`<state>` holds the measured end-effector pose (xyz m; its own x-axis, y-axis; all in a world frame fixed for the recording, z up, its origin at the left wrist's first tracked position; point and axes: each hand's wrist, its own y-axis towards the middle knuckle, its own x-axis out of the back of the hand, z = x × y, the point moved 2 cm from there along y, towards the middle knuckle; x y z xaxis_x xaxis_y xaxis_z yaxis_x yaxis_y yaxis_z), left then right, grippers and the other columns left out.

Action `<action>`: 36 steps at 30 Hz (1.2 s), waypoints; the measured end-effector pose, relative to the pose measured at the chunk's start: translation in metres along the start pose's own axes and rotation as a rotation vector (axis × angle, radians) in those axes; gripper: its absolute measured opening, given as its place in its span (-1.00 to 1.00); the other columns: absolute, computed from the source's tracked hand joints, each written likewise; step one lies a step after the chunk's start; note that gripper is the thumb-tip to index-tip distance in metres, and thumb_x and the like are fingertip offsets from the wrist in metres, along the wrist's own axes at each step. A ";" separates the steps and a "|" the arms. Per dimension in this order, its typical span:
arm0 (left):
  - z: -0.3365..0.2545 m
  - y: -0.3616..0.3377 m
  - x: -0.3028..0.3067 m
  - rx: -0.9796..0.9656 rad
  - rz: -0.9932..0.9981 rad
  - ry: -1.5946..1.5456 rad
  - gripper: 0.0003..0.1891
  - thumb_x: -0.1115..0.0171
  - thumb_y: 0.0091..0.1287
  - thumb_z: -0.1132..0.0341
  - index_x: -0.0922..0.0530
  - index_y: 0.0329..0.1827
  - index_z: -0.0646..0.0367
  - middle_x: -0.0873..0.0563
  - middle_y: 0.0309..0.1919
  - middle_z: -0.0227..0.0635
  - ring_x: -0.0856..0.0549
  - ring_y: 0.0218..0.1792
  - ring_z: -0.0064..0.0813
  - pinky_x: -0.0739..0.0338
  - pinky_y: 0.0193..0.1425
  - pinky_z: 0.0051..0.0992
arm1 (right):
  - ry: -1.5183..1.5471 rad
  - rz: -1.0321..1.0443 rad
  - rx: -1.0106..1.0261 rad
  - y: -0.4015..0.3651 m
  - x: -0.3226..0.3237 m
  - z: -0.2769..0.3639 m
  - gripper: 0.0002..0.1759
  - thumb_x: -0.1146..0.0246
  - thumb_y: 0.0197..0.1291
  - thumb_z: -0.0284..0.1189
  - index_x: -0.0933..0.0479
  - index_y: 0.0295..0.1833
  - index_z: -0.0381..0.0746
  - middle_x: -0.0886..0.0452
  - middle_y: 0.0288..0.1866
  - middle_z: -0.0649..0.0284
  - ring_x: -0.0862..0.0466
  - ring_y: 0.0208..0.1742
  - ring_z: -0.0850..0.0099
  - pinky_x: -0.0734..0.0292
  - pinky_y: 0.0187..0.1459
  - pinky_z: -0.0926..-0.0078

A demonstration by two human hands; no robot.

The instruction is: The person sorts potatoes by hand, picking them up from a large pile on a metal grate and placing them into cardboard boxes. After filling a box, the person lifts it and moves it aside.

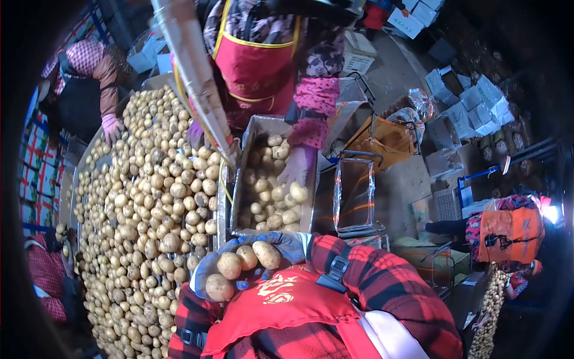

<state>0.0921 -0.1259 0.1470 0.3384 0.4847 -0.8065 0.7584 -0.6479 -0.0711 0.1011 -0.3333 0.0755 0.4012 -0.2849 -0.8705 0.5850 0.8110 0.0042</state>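
Note:
Close to my red apron, my left hand [206, 272] in a blue glove cups a potato [219, 288] at its palm. My right hand [287, 246], gloved in blue too, is curled around potatoes [266, 255] just beside it. Several potatoes lie in a row across both hands, which are nearly touching. Left of them spreads a large heap of potatoes [137, 209]. Right in front of my hands stands a box [239, 203] partly filled with potatoes, and another person's gloved hand [296, 170] reaches into it.
A person in a pink apron [254, 72] stands opposite. Another person's pink-gloved hand [112, 128] touches the heap at the upper left. Metal frames [354, 194] and cardboard boxes [478, 107] stand to the right. A person in an orange vest [508, 236] is farther right.

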 end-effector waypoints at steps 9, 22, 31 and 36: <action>0.014 0.128 -0.063 0.232 0.315 0.499 -0.39 -0.52 0.33 0.37 -0.51 0.44 0.21 -0.67 0.30 -0.14 -0.66 0.31 -0.29 -0.60 0.39 -0.25 | 0.358 -0.484 0.141 -0.127 0.013 0.056 -0.29 -0.24 0.55 -0.10 -0.35 0.64 -0.23 -0.61 0.45 0.06 -0.68 0.36 0.17 -0.66 0.39 0.10; 0.142 0.228 -0.068 0.678 -0.045 -0.074 -0.29 -0.23 0.63 0.01 -0.21 0.75 0.00 -0.46 0.57 -0.14 -0.56 0.47 -0.06 -0.52 0.50 0.01 | 0.735 -1.212 0.531 -0.316 0.178 0.054 -0.28 0.02 0.56 0.23 -0.41 0.59 0.02 -0.31 0.68 -0.01 -0.34 0.62 -0.08 -0.31 0.57 -0.27; 0.039 0.064 0.061 0.090 -0.613 0.429 -0.58 -0.21 0.59 0.31 -0.56 0.46 0.18 -0.72 0.10 -0.34 -0.67 0.05 -0.49 -0.65 0.09 -0.51 | -0.316 -1.603 0.614 -0.203 0.177 0.072 -0.50 -0.24 0.59 -0.34 -0.46 0.56 -0.10 -0.54 0.49 0.23 -0.56 0.46 0.15 -0.41 0.50 0.03; 0.029 -0.062 0.084 0.016 -0.843 0.710 -0.68 -0.21 0.54 0.29 -0.68 0.25 0.22 -0.79 0.04 -0.31 -0.72 0.07 -0.45 -0.60 0.27 -0.44 | -1.435 -1.024 0.449 -0.060 0.075 0.075 -0.55 -0.24 0.54 -0.46 -0.52 0.46 -0.32 -0.66 0.38 0.13 -0.65 0.35 0.30 -0.49 0.47 0.32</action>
<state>0.0574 -0.0616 0.0669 -0.0368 0.9990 0.0249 0.8911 0.0441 -0.4518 0.1492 -0.4418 0.0473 -0.1123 -0.8930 0.4358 0.9898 -0.0619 0.1281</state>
